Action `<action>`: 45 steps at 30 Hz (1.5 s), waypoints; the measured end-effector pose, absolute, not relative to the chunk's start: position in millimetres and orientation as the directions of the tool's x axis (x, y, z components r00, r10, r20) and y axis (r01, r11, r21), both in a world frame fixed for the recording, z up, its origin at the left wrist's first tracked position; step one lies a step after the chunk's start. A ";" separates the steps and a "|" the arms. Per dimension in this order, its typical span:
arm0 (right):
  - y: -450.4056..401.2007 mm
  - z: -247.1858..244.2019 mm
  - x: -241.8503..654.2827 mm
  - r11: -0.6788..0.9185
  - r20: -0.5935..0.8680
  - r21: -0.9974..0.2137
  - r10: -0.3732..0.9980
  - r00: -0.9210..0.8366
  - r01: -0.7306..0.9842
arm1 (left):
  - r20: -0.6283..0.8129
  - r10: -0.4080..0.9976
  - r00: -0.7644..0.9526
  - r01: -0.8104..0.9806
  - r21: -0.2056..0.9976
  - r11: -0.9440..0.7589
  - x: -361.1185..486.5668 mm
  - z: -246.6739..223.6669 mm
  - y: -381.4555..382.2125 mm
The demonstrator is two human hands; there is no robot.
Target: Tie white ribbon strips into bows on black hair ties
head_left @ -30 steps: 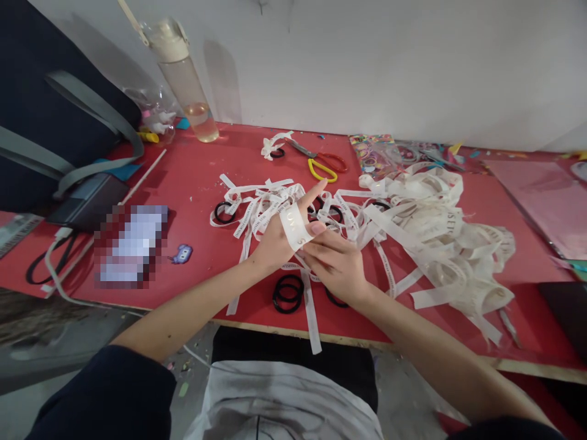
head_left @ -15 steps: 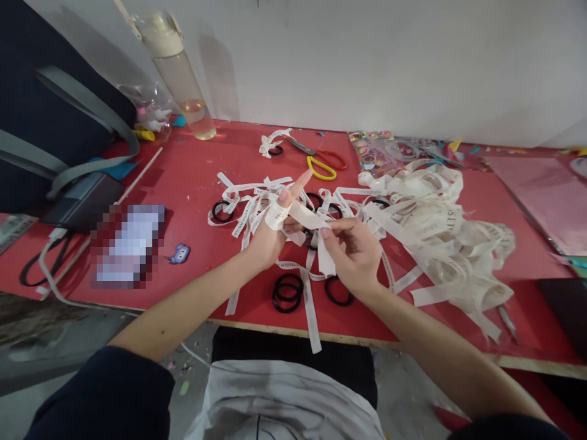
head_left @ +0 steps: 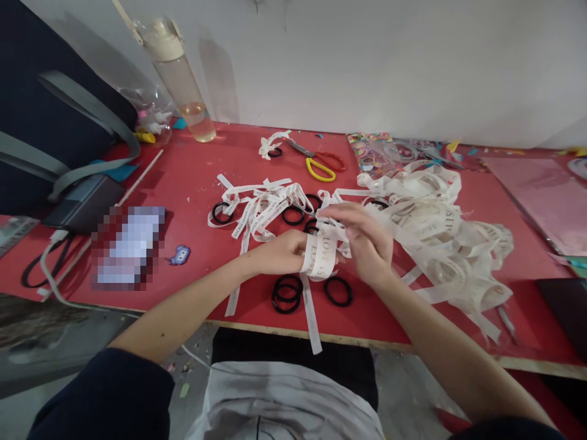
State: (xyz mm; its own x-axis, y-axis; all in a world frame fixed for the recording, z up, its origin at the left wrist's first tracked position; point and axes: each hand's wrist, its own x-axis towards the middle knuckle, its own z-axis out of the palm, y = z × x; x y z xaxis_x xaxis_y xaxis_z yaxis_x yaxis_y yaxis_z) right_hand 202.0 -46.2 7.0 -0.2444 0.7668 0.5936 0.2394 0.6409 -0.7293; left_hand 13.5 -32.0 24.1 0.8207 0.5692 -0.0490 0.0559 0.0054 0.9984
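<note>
My left hand (head_left: 285, 252) is turned sideways over the table, with a white ribbon (head_left: 326, 250) printed with gold letters wound around its fingers. The ribbon covers most of those fingers. Close on the right, my right hand (head_left: 370, 244) has its fingers bent around the ribbon's far side. Its pinch on the strip is partly hidden. Below the hands lie stacked black hair ties (head_left: 287, 294) and a single black hair tie (head_left: 338, 291). Narrow printed ribbons (head_left: 261, 211) are heaped behind my left hand, mixed with more black rings.
Wide white ribbon (head_left: 463, 244) lies piled to the right. Scissors (head_left: 316, 160) with red and yellow handles rest behind, near a ribbon flower (head_left: 267, 148). A phone (head_left: 131, 244), a power bank (head_left: 85, 201) and a tall bottle (head_left: 195, 104) are on the left.
My left hand has turned over, bringing the wrapped ribbon down and right, and its thumb no longer points up. My right hand has moved slightly right and up around the fingers.
</note>
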 end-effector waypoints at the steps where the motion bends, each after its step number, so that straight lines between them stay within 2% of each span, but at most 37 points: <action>1: -49.0 10.5 199.3 0.659 0.587 -0.728 0.741 -0.325 0.189 | -0.042 0.591 0.806 0.057 0.998 -0.007 13.2 21.7 -30.7; 4: -53.6 16.2 192.6 0.695 0.590 -0.706 0.682 -0.432 0.133 | -0.052 0.615 0.787 0.101 0.994 -0.045 10.8 18.1 -27.8; 8: -52.9 15.3 193.1 0.713 0.605 -0.684 0.671 -0.428 0.150 | -0.101 0.558 0.823 0.162 0.985 -0.060 7.2 21.8 -26.9; 12: -52.8 12.2 196.1 0.690 0.642 -0.671 0.724 -0.252 0.272 | -0.118 0.542 0.832 0.136 0.991 0.007 4.6 26.6 -26.3; 16: -53.5 7.4 198.8 0.594 0.665 -0.658 0.747 -0.013 0.463 | -0.077 0.654 0.752 0.012 0.995 0.104 5.1 26.7 -24.0; 19: -51.4 5.5 201.5 0.568 0.679 -0.630 0.734 0.020 0.529 | -0.018 0.703 0.711 -0.135 0.977 0.162 6.7 24.4 -22.4; 21: -49.2 6.5 201.9 0.584 0.689 -0.594 0.724 -0.025 0.553 | 0.013 0.690 0.724 -0.184 0.967 0.174 7.3 23.7 -22.4; 24: -47.3 10.4 199.2 0.677 0.681 -0.557 0.704 -0.202 0.482 | -0.030 0.629 0.777 -0.116 0.975 0.190 7.9 25.0 -25.0; 28: -48.7 12.8 193.3 0.711 0.567 -0.669 0.677 -0.469 0.217 | -0.180 0.611 0.771 0.039 0.971 0.237 10.6 26.6 -30.2; 30: -49.4 11.2 191.2 0.682 0.521 -0.706 0.683 -0.512 0.191 | -0.233 0.624 0.746 0.086 0.963 0.257 11.9 26.3 -31.9; 34: -48.9 5.7 189.8 0.663 0.510 -0.714 0.713 -0.482 0.225 | -0.227 0.632 0.741 0.180 0.974 0.139 11.4 25.0 -32.3; 37: -49.0 4.1 189.8 0.661 0.568 -0.716 0.739 -0.362 0.225 | -0.206 0.646 0.735 0.246 0.969 0.029 10.5 23.2 -30.7; 41: -50.0 6.6 191.8 0.636 0.598 -0.737 0.771 -0.218 0.228 | -0.101 0.625 0.774 0.170 0.984 -0.051 11.4 21.3 -29.6; 45: -48.2 8.1 196.0 0.619 0.576 -0.733 0.785 -0.227 0.283 | -0.042 0.505 0.862 0.127 0.983 -0.135 11.0 24.9 -30.3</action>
